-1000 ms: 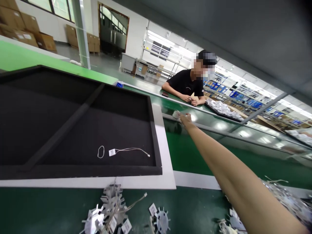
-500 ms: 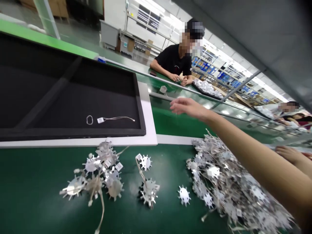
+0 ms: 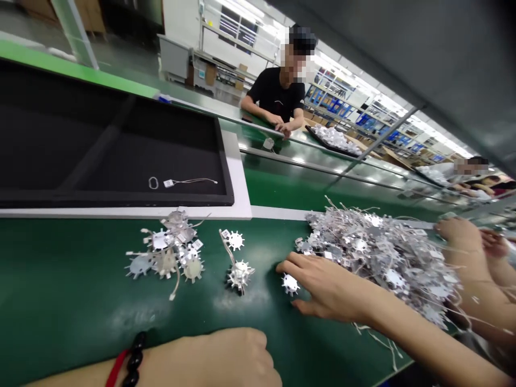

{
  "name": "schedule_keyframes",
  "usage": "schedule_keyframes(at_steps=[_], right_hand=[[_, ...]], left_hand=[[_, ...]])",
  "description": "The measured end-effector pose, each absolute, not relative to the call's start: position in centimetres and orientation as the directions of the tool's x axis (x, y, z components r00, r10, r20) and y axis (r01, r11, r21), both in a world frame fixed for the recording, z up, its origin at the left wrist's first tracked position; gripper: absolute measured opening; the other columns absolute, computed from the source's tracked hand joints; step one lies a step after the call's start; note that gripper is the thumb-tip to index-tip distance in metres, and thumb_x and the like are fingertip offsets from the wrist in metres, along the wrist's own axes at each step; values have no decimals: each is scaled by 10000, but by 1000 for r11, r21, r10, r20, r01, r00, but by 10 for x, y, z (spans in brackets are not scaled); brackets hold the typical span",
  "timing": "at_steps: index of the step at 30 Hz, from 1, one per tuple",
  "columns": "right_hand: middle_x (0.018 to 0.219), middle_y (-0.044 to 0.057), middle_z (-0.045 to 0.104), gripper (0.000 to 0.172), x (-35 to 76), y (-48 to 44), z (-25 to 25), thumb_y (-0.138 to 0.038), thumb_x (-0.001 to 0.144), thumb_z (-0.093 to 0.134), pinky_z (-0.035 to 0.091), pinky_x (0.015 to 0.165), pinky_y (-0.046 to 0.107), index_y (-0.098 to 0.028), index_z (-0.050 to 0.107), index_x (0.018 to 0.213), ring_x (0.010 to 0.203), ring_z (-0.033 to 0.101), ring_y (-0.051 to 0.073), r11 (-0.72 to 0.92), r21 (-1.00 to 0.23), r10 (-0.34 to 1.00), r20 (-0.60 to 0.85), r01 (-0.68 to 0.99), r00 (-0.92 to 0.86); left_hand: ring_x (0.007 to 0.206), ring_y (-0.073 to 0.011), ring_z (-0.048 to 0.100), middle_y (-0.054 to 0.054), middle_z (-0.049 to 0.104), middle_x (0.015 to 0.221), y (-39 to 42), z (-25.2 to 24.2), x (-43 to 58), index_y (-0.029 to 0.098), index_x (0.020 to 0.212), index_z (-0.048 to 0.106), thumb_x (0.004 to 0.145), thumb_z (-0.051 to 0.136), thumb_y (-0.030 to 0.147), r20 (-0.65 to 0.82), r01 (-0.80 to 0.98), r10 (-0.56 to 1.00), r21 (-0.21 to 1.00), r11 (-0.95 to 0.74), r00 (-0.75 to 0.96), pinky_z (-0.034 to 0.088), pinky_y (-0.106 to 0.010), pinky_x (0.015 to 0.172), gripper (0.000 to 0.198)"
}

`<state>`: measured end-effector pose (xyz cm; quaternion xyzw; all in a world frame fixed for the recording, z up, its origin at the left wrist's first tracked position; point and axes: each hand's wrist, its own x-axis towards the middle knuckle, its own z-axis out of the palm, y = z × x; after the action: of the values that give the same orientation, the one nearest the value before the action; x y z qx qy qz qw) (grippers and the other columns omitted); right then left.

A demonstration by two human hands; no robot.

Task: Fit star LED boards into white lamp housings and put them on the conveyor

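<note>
My right hand is low over the green bench, thumb and fingers apart around a silver disc with toothed edges; whether they touch it I cannot tell. At the bottom edge, my left hand has its fingers curled under; what they hold, if anything, is hidden. A black bead bracelet and a red band circle the left wrist. Between the hands and the tray, a small group of toothed discs lies with a wire. Farther left is a cluster of wired, labelled discs.
A large heap of wired discs lies to the right. A black tray on white foam holds a labelled wire and a loop. Across the line sits a co-worker; another person's arm reaches in beyond the heap.
My right hand has come down and back from above the far rail to the lone disc. My left hand has entered at the bottom. The co-worker's hands have shifted.
</note>
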<state>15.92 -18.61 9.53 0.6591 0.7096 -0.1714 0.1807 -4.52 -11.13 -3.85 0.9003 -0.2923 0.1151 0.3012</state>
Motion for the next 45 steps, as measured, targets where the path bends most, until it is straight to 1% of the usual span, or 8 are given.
schedule_keyframes(at_steps=[5, 11, 14, 18, 23, 29, 36, 45], right_hand=[[1105, 126, 696, 271, 160, -181, 93, -125, 851, 672, 551, 660, 407, -163, 648, 1118, 817, 732, 299, 63, -34, 870, -487, 997, -72], [1208, 118, 699, 232, 175, -189, 112, -282, 1011, 513, 585, 816, 425, -243, 586, 1228, 1025, 725, 289, -37, -171, 955, -297, 985, -16], [1282, 124, 676, 310, 169, -193, 119, -308, 986, 576, 581, 857, 472, -251, 575, 1290, 1079, 713, 323, -80, -110, 913, -406, 991, 28], [1277, 158, 668, 506, 148, -193, 111, -246, 889, 702, 576, 861, 527, -172, 556, 1368, 1063, 714, 380, -79, -7, 796, -602, 997, 59], [1120, 143, 686, 366, 133, -191, 97, -184, 894, 668, 557, 751, 464, -121, 610, 1250, 942, 730, 359, -56, 89, 791, -604, 994, 99], [1041, 136, 704, 225, 141, -191, 96, -186, 906, 619, 512, 696, 404, -124, 644, 1121, 870, 729, 322, -17, 51, 838, -544, 999, 42], [1098, 140, 685, 425, 139, -200, 96, -174, 822, 684, 535, 768, 470, -127, 604, 1237, 940, 713, 366, -17, 43, 837, -546, 999, 37], [1030, 134, 692, 269, 139, -196, 98, -158, 839, 636, 524, 715, 404, -124, 612, 1105, 866, 712, 310, 0, 39, 845, -534, 999, 21]], left_hand=[[462, -119, 498, 56, 626, 564, -107, -21, -39, 220, 597, 444, 799, 794, 230, 378, -542, -401, 437, -717, 835, 346, -316, 447, 404], [520, -70, 616, 25, 755, 756, -106, 12, -35, 169, 878, 694, 876, 624, 136, 189, -107, 84, 810, -577, 978, 446, -175, 496, 77], [539, -94, 624, 35, 738, 702, -109, 9, -40, 179, 823, 692, 868, 668, 184, 296, -261, -51, 736, -625, 954, 426, -212, 482, 52], [454, -131, 525, 40, 637, 552, -113, -5, -49, 182, 695, 634, 798, 741, 268, 464, -499, -289, 435, -750, 838, 241, -318, 362, 172], [549, -127, 611, 61, 708, 642, -112, 1, -50, 201, 800, 678, 858, 681, 177, 427, -423, -175, 598, -681, 887, 375, -288, 483, 62], [599, -126, 639, 26, 750, 700, -108, 23, -47, 200, 782, 728, 841, 636, 202, 98, -84, 1, 856, -510, 995, 432, -216, 576, 109], [611, -143, 615, -5, 735, 707, -107, 28, -47, 199, 805, 754, 838, 590, 263, 9, 1, 21, 895, -446, 1000, 415, -229, 586, 179], [585, -127, 510, 17, 601, 643, -107, 26, -45, 193, 699, 650, 806, 604, 262, -32, 45, 66, 977, -209, 997, 383, -261, 602, 135]])
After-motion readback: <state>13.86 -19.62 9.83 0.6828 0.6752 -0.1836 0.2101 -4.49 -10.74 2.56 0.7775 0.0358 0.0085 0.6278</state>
